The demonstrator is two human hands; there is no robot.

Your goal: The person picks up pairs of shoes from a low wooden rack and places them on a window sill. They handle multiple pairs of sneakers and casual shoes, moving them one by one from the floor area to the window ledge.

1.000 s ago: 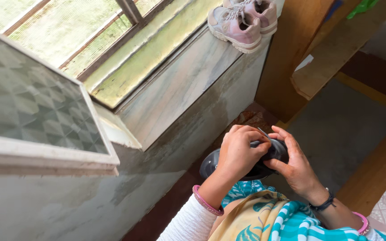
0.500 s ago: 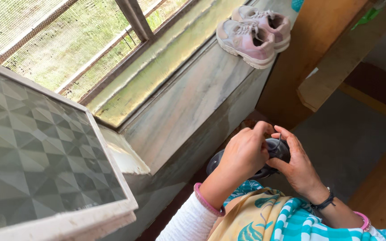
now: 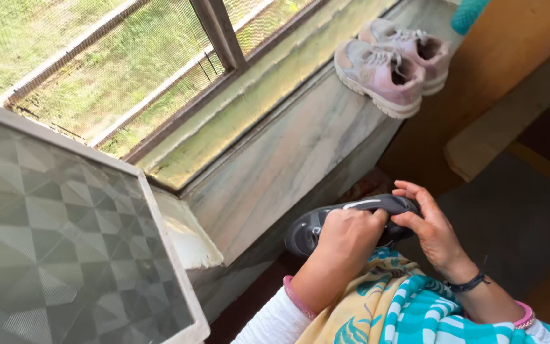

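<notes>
While both hands close on it, the dark shoe (image 3: 351,220) lies on the lap: left hand (image 3: 346,241) curled over its middle, right hand (image 3: 433,230) fingers (image 3: 408,191) pinching the heel end. Likely light, flexible upper, stiffer sole; midfoot grip seems soundest

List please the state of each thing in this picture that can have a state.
dark shoe: on the lap, held by both hands.
left hand: closed on the dark shoe.
right hand: fingers curled on the shoe's top.
pink shoes: a pair, resting on the window sill.
patterned glass window panel: swung open inward.
</notes>
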